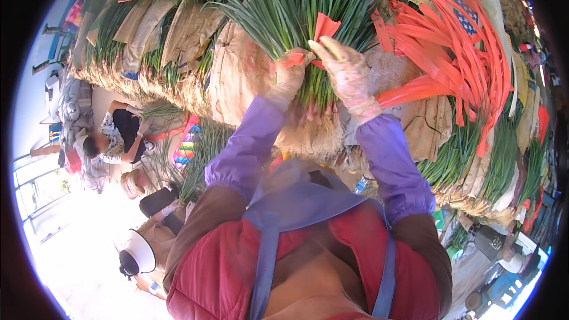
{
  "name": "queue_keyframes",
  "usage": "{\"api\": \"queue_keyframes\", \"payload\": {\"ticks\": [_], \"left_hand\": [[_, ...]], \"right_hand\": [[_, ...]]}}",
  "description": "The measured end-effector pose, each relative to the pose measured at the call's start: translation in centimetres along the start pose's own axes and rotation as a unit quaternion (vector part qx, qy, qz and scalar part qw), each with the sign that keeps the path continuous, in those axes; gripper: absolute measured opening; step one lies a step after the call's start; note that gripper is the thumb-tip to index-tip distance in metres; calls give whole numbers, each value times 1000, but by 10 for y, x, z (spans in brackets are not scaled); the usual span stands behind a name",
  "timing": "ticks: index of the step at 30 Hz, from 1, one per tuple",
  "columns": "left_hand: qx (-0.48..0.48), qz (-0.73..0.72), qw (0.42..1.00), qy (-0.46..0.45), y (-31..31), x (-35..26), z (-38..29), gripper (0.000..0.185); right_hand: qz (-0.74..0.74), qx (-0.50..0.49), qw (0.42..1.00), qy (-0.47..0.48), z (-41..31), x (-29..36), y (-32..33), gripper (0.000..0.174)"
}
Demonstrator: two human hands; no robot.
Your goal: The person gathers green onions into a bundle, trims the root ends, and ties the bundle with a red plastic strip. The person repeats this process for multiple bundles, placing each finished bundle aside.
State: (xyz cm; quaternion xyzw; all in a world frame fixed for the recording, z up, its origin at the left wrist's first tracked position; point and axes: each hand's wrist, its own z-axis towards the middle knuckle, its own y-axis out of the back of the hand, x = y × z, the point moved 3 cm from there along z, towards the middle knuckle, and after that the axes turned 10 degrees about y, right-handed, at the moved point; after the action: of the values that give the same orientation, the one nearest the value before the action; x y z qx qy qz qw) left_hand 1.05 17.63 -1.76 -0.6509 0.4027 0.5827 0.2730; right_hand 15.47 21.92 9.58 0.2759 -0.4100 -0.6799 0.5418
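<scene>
A large bundle of green onions [289, 4] lies before me, green leaves pointing away and pale roots toward me. Orange-red plastic strip [326, 26] goes around its stems. My left hand [291, 69], in a light glove, is closed on the strip at the bundle's left side. At the right side my gloved right hand [346, 69] is raised over the stems, its index and middle fingers extended; whether it pinches any strip cannot be told. Beside it on the right lies a heap of loose orange-red plastic strips [435, 49]. Brown sacking [240, 75] lies under and left of the bundle.
More green onion bundles [502, 169] with sacks between them line both sides of the pile. At the left, a seated person [118, 135] handles green onions, and another person in a white-brimmed hat [141, 251] sits nearer. A plastic bottle [361, 185] is below my right forearm. Other people are far right.
</scene>
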Motion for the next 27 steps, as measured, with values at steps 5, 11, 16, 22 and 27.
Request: {"api": "queue_keyframes", "payload": {"ticks": [5, 11, 16, 22, 27], "left_hand": [[39, -29, 998, -31, 12, -6, -13, 12], [17, -92, 990, -109, 35, 1, -4, 10], [80, -385, 917, -71, 42, 39, -29, 12], [33, -297, 952, -62, 27, 66, -52, 7], [-11, -310, 941, -133, 31, 64, -54, 5]], "right_hand": [[-70, 22, 997, 33, 11, -15, -38, 23], [-20, 15, 992, 120, 29, -7, -40, 13], [112, -40, 990, -78, 4, 52, -57, 27], [122, -74, 950, -278, -43, 66, -77, 18], [125, 20, 973, -193, -46, 78, -80, 25]]}}
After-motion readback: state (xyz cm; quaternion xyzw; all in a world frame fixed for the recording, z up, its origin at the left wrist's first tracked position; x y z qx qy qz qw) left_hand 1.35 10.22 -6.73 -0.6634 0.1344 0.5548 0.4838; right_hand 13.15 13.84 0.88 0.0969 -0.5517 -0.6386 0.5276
